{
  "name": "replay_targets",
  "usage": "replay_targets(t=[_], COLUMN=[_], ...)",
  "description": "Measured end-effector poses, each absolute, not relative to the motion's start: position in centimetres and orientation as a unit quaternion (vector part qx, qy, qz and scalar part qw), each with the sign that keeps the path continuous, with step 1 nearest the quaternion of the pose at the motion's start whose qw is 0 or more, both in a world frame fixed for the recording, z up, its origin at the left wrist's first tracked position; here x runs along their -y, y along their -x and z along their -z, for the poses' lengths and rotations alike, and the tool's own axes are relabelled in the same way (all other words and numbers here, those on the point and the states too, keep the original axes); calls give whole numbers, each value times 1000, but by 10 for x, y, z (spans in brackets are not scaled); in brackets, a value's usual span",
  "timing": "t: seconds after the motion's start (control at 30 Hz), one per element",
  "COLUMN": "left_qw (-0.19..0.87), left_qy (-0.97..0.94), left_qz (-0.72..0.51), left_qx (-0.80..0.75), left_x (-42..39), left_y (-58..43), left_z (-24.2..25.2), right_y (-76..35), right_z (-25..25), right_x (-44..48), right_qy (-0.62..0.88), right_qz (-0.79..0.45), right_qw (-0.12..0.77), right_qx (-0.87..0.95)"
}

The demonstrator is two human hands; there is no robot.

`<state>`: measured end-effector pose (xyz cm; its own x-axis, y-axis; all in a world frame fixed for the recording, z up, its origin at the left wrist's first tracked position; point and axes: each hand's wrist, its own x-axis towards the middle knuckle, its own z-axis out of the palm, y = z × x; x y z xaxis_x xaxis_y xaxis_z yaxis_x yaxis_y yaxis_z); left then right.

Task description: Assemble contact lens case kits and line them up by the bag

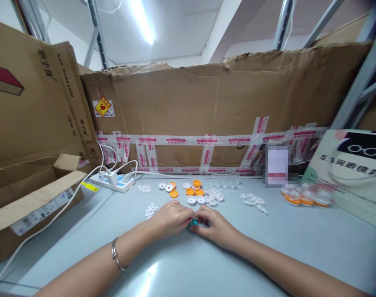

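Observation:
My left hand (173, 218), with a silver bangle on its wrist, and my right hand (214, 226) meet at the middle of the table. Between their closed fingers is a small teal piece (192, 223), mostly covered by the fingertips. Just beyond the hands lie orange round parts (190, 192) and white round parts (191, 200). Small white discs (151, 210) are piled beside my left hand, and white flat pieces (214, 197) lie behind my right hand. Another heap of white pieces (254, 201) is farther right.
A power strip (112, 181) with white cables and an open cardboard box (36, 206) stand on the left. Clear pieces (226, 181) lie at the back. Clear-and-orange round cases (307, 197) sit by a pale printed bag (348, 173) on the right. Tall cardboard (175, 103) walls the back.

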<state>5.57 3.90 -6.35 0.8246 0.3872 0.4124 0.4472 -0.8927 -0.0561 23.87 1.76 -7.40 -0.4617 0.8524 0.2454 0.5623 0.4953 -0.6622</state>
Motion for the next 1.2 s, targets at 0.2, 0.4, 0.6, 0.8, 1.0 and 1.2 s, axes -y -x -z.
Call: replay_targets(t=[0.2, 0.4, 0.6, 0.8, 1.0, 1.2], left_qw=[135, 74, -71, -127, -128, -129], left_qy=[962, 964, 941, 938, 942, 947], left_qz=[185, 177, 196, 204, 213, 181], left_qx=[149, 187, 268, 248, 224, 231], left_x=[-37, -39, -42, -45, -49, -46], left_y=[-54, -51, -46, -43, -41, -40], left_z=[54, 56, 56, 52, 60, 55], right_y=[-240, -240, -241, -241, -241, -241], right_z=[76, 76, 74, 77, 78, 73], right_x=[-19, -18, -18, -19, -16, -13], right_qy=[428, 416, 400, 429, 467, 461], right_qz=[-266, -285, -310, -313, -292, -280], right_qw=[293, 303, 319, 344, 354, 322], right_qx=[812, 809, 801, 774, 756, 779])
